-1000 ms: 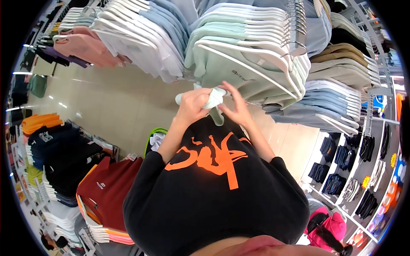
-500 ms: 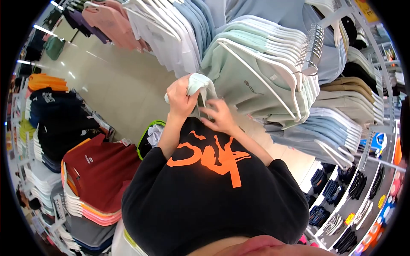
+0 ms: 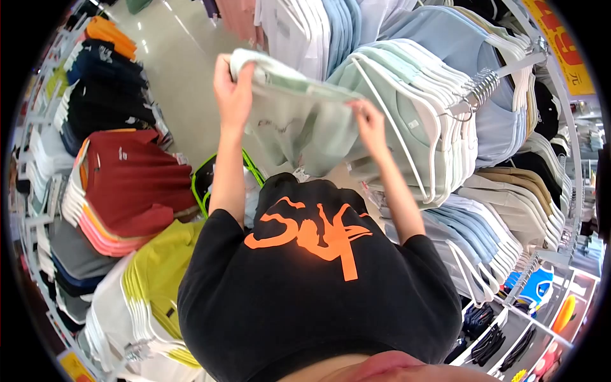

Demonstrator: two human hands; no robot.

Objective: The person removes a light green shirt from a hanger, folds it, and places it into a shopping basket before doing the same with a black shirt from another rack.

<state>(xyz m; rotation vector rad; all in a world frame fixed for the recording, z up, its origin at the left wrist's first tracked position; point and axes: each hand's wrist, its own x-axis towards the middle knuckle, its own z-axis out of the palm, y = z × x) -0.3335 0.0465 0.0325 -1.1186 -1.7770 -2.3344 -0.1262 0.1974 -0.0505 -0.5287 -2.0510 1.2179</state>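
A pale green T-shirt hangs spread between my two hands, with small dark lettering on its front. My left hand grips its bunched upper edge on the left. On the other side my right hand pinches the edge, slightly blurred by motion. Close beside my right hand is a row of similar pale green T-shirts on white hangers. A white hanger stands at the front of that row.
A green-rimmed shopping basket is below my left forearm. Dark red T-shirts and yellow-green ones hang at left. A metal rail carries the right-hand rack. Pale floor runs between the racks.
My hands have moved apart and upward, spreading the bunched T-shirt between them. My right hand has taken hold of its edge. The view has shifted, showing more of the left racks.
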